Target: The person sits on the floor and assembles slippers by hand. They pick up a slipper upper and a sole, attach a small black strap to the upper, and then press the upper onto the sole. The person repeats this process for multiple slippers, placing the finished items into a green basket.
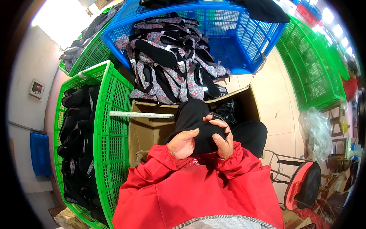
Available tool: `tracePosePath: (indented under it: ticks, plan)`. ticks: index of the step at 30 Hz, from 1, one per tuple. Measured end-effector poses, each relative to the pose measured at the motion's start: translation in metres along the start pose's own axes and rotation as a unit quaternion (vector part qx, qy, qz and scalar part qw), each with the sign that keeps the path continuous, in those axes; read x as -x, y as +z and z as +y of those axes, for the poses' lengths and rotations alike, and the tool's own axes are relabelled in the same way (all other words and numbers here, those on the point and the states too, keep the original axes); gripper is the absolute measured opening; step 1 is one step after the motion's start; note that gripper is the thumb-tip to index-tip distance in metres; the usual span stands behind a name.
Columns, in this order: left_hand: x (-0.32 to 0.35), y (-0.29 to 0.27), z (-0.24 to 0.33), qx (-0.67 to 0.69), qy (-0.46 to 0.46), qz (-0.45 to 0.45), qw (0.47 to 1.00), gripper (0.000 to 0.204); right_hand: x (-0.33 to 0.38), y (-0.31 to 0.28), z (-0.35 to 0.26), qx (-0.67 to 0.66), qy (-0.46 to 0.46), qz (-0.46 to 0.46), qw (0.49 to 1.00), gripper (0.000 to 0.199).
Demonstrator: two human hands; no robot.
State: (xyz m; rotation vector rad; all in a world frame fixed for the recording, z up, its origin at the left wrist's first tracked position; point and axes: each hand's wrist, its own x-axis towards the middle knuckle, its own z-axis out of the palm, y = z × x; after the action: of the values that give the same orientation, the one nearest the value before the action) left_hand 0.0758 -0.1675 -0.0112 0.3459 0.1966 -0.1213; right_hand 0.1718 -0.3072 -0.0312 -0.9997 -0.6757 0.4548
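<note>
Between your left hand (182, 144) and right hand (223, 138) you pinch a black padded piece of matt, soft cloth (196, 122), its surface smooth and light-swallowing. Your red jacket sleeves (183, 179) are a slick, faintly shiny woven fabric, gathered at the cuffs. Just beyond the cloth piece lies the open brown cardboard box (146, 131), dull and papery. Left of that box stands a green lattice crate of hard glossy plastic (112, 126), holding more matt black cloth pieces. Behind the box, a blue lattice plastic crate (244, 38) spills flower-printed cloth pieces with black trim (167, 72). Right of the box, clear plastic film (316, 131) lies crinkled and shiny.
</note>
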Motion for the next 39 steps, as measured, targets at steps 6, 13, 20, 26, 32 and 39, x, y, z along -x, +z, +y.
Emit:
tracePosePath:
  ticks: [6, 13, 20, 26, 32, 39]
  plan:
    - [-0.005, -0.007, -0.006, -0.097, -0.003, 0.115, 0.989, 0.048, 0.003, 0.001, 0.004, 0.008, -0.013, 0.025, 1.000, 0.033]
    - [-0.013, -0.006, -0.017, -0.107, 0.023, 0.138, 0.984, 0.038, 0.007, 0.005, 0.016, -0.005, -0.009, 0.111, 0.994, 0.019]
    - [-0.007, -0.004, -0.019, -0.096, 0.062, 0.094, 0.989, 0.040, 0.002, 0.005, 0.002, -0.025, -0.017, 0.047, 0.998, 0.027]
    - [0.002, -0.004, -0.016, 0.011, 0.053, -0.007, 0.999, 0.053, 0.000, 0.000, 0.010, -0.149, 0.013, -0.035, 0.988, 0.073]
    - [0.011, -0.015, -0.003, 0.060, 0.020, -0.024, 0.998, 0.053, 0.009, 0.009, 0.021, -0.223, 0.083, -0.050, 0.970, 0.101]
    - [0.029, 0.030, 0.011, 0.221, 0.141, -0.089, 0.961, 0.048, 0.024, 0.004, 0.047, -0.095, 0.167, -0.150, 0.970, 0.112]
